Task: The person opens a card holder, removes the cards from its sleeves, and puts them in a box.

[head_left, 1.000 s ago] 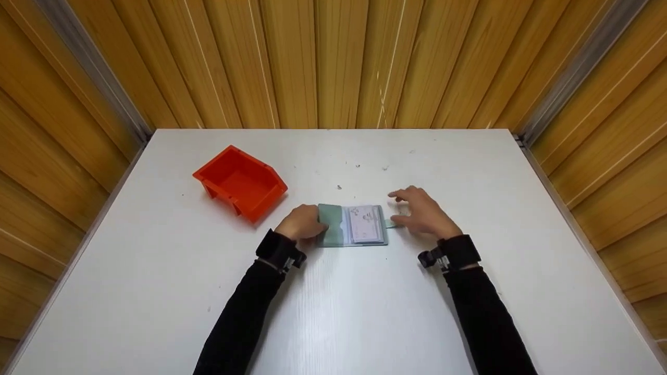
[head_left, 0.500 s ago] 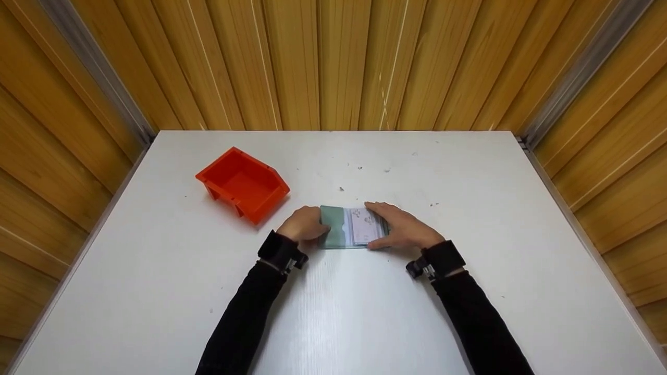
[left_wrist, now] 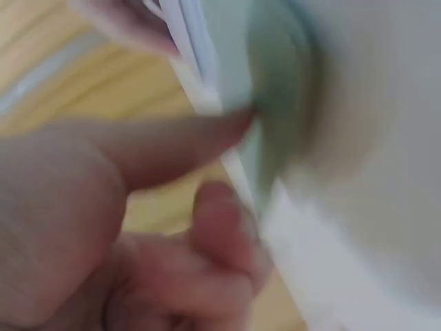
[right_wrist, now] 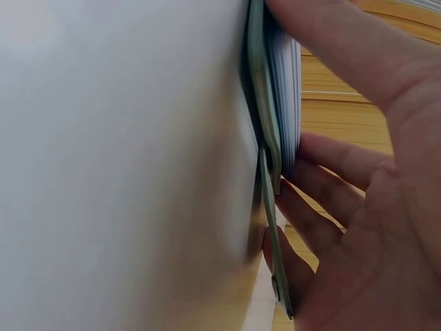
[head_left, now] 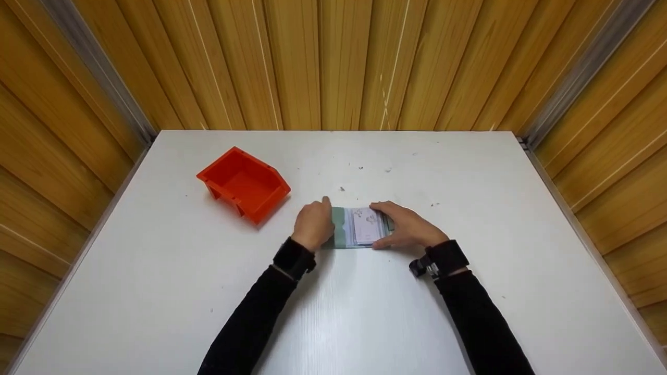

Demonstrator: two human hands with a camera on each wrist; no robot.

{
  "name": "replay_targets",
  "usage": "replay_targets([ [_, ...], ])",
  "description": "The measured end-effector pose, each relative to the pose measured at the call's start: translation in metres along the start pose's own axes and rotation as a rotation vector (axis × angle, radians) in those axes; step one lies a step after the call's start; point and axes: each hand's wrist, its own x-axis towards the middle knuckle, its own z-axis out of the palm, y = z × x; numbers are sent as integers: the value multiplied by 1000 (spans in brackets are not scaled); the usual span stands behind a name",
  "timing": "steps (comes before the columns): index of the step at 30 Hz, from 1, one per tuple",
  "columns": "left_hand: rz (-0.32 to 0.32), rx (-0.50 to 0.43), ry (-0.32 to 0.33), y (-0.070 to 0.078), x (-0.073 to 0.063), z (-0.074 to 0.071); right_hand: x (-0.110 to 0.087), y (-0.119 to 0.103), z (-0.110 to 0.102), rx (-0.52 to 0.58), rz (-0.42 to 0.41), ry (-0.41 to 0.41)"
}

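Observation:
A green card holder [head_left: 340, 227] lies spread on the white table, its pages of pale printed cards [head_left: 366, 225] facing up on the right half. My left hand [head_left: 314, 224] covers the left edge of the cover. In the left wrist view its thumb [left_wrist: 207, 134] presses the green flap [left_wrist: 279, 76], with the other fingers curled close by; that view is blurred. My right hand [head_left: 409, 226] holds the right half, thumb at the near edge and fingers at the far edge. Below the page stack [right_wrist: 289, 89], a strap with a snap [right_wrist: 273, 241] hangs off the cover in the right wrist view.
An orange-red plastic bin [head_left: 244, 185] stands at the left back of the table [head_left: 323, 312]. Small dark specks [head_left: 342, 189] dot the tabletop beyond the card holder. Wood-patterned walls [head_left: 338, 62] rise behind and at both sides.
My right hand has come in from the right onto the card holder's edge. My left hand has shifted right over the green cover, its index finger now pointing away.

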Motion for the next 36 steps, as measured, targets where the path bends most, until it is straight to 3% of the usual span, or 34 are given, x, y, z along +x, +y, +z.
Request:
replay_targets([
  [3,75,-167,-13,12,3,14,-2,1,1,-7,-6,10],
  [5,63,-298,-47,16,6,21,-3,2,2,-7,-10,11],
  [7,14,-404,-64,18,8,26,-2,3,3,-5,-21,11],
  [11,-152,-664,-108,19,12,28,-1,3,2,22,-24,8],
  [14,-244,-786,-120,21,14,28,-1,4,1,34,-23,10],
  [17,-279,-816,-118,21,15,30,0,4,2,38,-23,7],
  [24,-324,-1005,-98,22,17,33,0,3,0,25,-15,11],
  [36,-347,-1004,-63,29,18,35,-1,0,-4,1,-12,11],
])
